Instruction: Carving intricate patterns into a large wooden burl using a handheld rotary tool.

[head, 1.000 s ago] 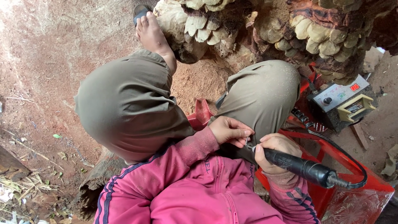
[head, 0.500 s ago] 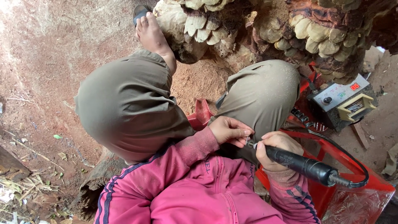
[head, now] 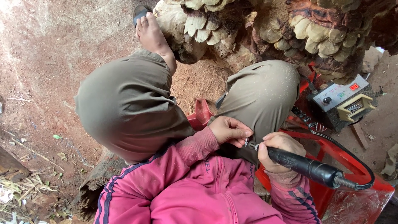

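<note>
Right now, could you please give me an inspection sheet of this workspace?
Surface: bare reddish dirt floor, sawdust between the knees.
Job's things: black rotary tool; scaled wood carving ahead.
Clutter: dry straw, red stool.
Grippers: right hand grips the tool; left hand pinches at its tip.
Cables: black cord runs from the tool towards the control box.
Surroundings: nothing seen.

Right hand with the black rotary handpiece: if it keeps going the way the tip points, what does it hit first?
The right hand aims the handpiece leftward; its tip sits just short of the left hand fingers. Those probably come first, though depth is unclear.
</note>
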